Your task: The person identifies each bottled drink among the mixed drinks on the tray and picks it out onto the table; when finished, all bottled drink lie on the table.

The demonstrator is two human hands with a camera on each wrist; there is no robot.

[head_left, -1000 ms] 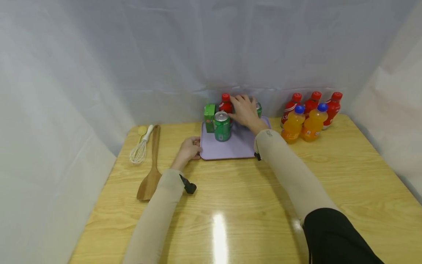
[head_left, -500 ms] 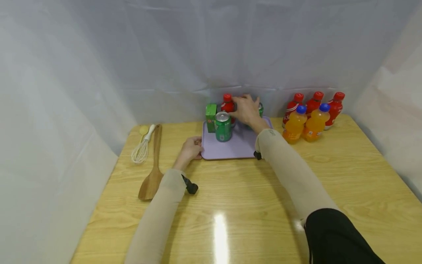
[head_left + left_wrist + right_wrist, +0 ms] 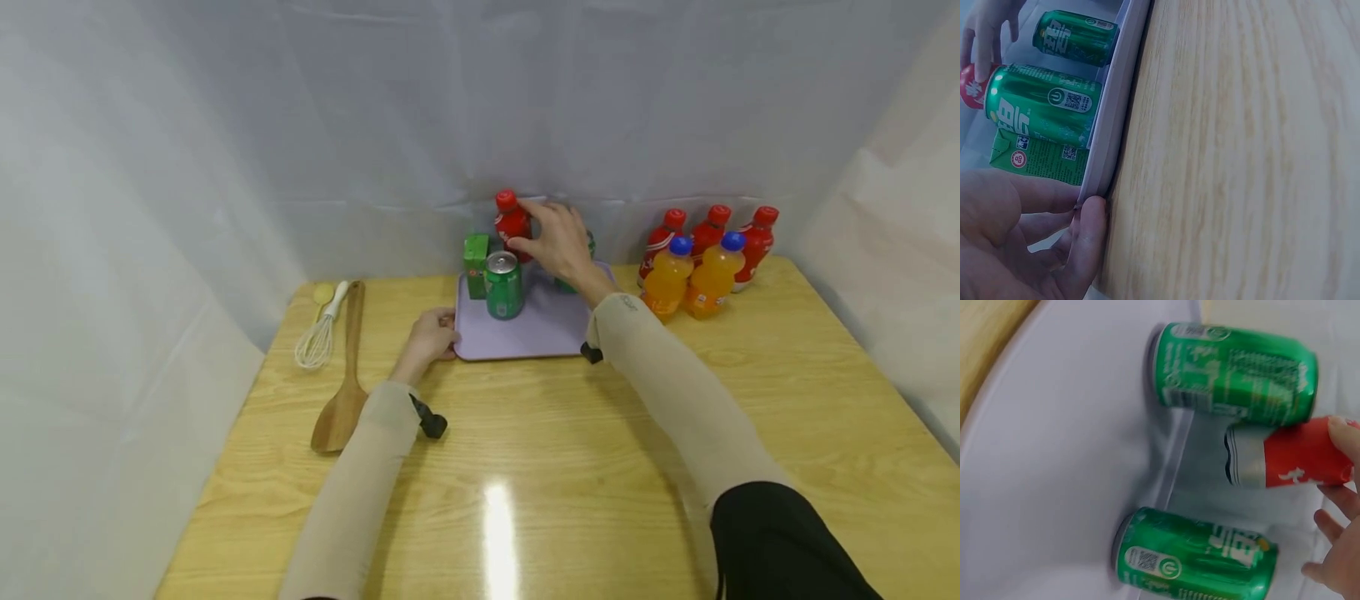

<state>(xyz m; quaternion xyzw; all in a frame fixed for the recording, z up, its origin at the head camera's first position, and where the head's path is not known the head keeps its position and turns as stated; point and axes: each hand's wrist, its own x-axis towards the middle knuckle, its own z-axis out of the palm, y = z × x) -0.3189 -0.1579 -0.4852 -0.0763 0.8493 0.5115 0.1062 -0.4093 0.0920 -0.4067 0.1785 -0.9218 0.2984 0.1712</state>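
My right hand (image 3: 558, 242) grips a red-capped bottle with a red label (image 3: 508, 223) at the back of the lilac tray (image 3: 536, 337). In the right wrist view the bottle (image 3: 1297, 455) hangs with its base off the tray, beside a green can (image 3: 1235, 374). At the tray's near left corner my left hand (image 3: 431, 335) pinches the rim between thumb and fingers, plain in the left wrist view. One green can (image 3: 504, 287) stands at the tray's left, before a green drink carton (image 3: 476, 267). Another green can (image 3: 590, 243) is partly hidden behind my right hand.
Several red-capped bottles (image 3: 708, 233) and two orange drink bottles (image 3: 716, 279) stand right of the tray. On the left lie a wooden spatula (image 3: 345, 408), a white whisk (image 3: 318, 337) and a yellow spoon (image 3: 323, 295). A white curtain (image 3: 405, 150) hangs behind the table (image 3: 525, 450).
My right hand has risen with the red bottle, which stood on the tray before and is now lifted off it. My left hand stays at the tray's corner.
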